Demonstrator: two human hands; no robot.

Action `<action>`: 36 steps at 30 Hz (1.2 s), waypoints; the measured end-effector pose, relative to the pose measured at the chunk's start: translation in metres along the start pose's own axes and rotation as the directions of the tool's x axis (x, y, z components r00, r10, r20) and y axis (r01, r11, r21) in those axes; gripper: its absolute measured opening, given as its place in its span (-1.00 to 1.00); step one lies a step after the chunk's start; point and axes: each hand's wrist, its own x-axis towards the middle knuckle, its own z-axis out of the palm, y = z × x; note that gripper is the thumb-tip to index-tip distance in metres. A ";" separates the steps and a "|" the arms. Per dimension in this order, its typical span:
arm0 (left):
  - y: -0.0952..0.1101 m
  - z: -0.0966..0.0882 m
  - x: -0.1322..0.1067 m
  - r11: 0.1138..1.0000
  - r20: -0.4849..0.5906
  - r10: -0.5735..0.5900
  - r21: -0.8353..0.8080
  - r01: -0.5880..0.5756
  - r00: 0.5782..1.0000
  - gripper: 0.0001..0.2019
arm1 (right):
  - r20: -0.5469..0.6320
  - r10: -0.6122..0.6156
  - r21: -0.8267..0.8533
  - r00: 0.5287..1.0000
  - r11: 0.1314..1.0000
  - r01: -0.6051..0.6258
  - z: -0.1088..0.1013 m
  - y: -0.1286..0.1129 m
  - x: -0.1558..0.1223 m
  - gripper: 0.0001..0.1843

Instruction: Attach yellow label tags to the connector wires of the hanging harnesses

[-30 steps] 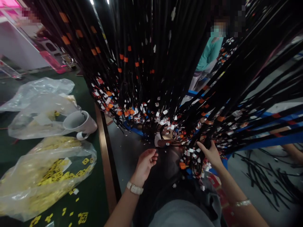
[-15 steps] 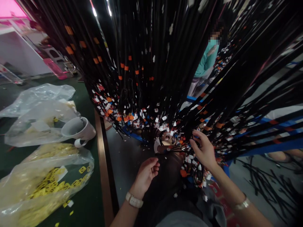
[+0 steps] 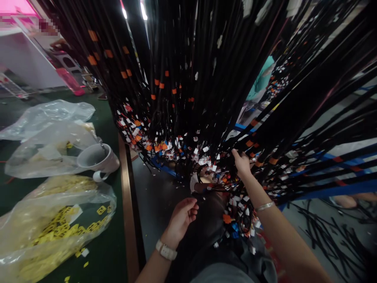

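Observation:
Many long black cables [image 3: 176, 47] hang in front of me, their lower ends crowded with white, orange and blue connectors [image 3: 203, 157]. My right hand [image 3: 242, 163] reaches into these cables on the right side, thumb pointing up. Its other fingers are mostly hidden, so a grip on a cable cannot be made out. Lower and to the left, my left hand [image 3: 181, 216] hovers apart from the cables over the dark floor. Its fingers are curled, with thumb and forefinger pressed together; anything between them is too small to name.
On the green table [image 3: 113, 251] at left lie clear plastic bags [image 3: 50, 232] of yellow pieces and a white mug [image 3: 103, 163]. A blue rail [image 3: 330, 186] runs behind the cables. A person in a teal top [image 3: 260, 80] stands beyond. Loose black cables [image 3: 332, 236] lie lower right.
My right hand has moved forward and slightly left, deeper among the black cables. My left hand stays nearly where it was. The view has shifted slightly.

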 end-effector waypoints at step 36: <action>0.040 -0.012 -0.008 0.793 0.151 0.293 -0.590 -0.151 0.944 -0.85 | 0.837 -0.065 0.340 0.543 0.840 -0.424 -0.007 -0.051 -0.164 -0.55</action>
